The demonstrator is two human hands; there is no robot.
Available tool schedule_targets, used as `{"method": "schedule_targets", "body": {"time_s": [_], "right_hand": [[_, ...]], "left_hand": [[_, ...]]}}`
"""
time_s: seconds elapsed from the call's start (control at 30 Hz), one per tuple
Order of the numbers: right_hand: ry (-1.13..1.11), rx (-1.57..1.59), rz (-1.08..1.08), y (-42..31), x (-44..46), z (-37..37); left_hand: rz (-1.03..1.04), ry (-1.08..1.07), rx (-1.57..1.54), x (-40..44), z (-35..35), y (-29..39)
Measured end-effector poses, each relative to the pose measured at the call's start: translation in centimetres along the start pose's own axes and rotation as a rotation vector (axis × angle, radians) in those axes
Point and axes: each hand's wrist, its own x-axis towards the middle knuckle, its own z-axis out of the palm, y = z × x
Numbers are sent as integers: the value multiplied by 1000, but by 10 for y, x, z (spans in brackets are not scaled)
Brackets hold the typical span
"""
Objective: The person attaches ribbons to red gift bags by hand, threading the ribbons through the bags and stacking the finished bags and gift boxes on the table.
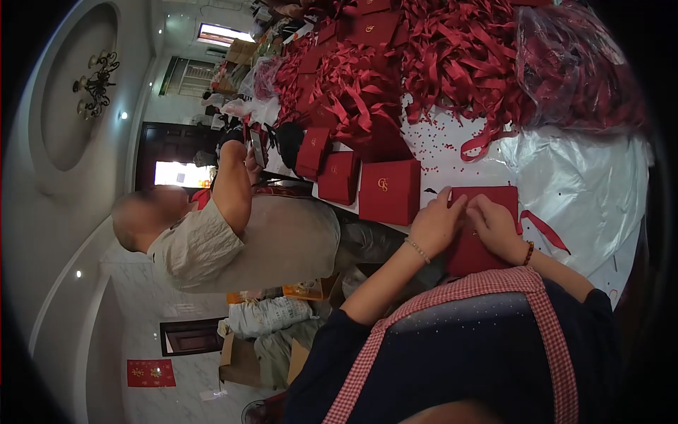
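A red gift box (470,254) with a small gold mark lies on the table right in front of my body. Over its upper part, my left hand (436,222) has its fingers bent and close together. My right hand (494,227) meets it there, thumb and fingers pinched near the left fingertips. What the fingertips hold is hidden by the fingers. A loose red ribbon (545,232) trails out beside my right hand. Left of my left hand stands another red box (390,192) with a gold logo.
More red boxes (337,177) stand further left. Heaps of red ribbons (459,53) and a clear plastic bag (579,71) cover the far side. Plastic sheeting (565,184) lies at right, with red dots scattered nearby. A co-worker (261,233) stands at the table on my left, holding a phone-like object.
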Motion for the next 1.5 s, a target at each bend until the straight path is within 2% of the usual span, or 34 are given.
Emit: {"method": "schedule_targets", "body": {"time_s": [0.03, 0.1, 0.23, 0.4, 0.53, 0.6, 0.67, 0.77, 0.83, 0.9, 0.97, 1.03, 1.07, 1.27, 1.5], "right_hand": [[-6, 26, 44, -1, -1, -1], [-14, 6, 52, -7, -2, -2], [19, 8, 26, -5, -4, 0], [6, 38, 15, -2, -7, -2], [-18, 143, 24, 0, -9, -4], [-32, 202, 12, -3, -10, -6], [-56, 237, 7, -5, -9, -9], [76, 687, 206, -9, -9, -19], [50, 775, 286, -9, -5, -27], [97, 368, 38, -25, -5, -27], [-47, 367, 121, -50, -14, -29], [-195, -11, 113, -54, -13, -29], [-178, -58, -10, -50, -12, -24], [-182, -200, -37, -51, -8, -14], [-161, -342, -95, -53, -3, -7]], "left_hand": [[-6, -1, -1, 1, -1, -1], [146, 155, 10, 2, -8, 0], [122, 55, 119, 7, -24, 10], [33, 7, -172, 0, -27, 13], [68, -34, -291, 0, -28, -5], [-16, -242, -577, 11, -37, -13], [-20, -245, -637, 6, -44, -20], [-22, -336, -836, 1, -45, -24], [-88, -354, -1109, -5, -45, -23], [-50, -331, -1138, -7, -41, -22], [-39, -325, -1223, -9, -36, -23], [-36, -329, -1309, -14, -37, -25], [-29, -314, -1329, -15, -34, -28], [-30, -340, -1432, -19, -28, -34], [-93, -244, -1220, -25, -34, -19]]}}
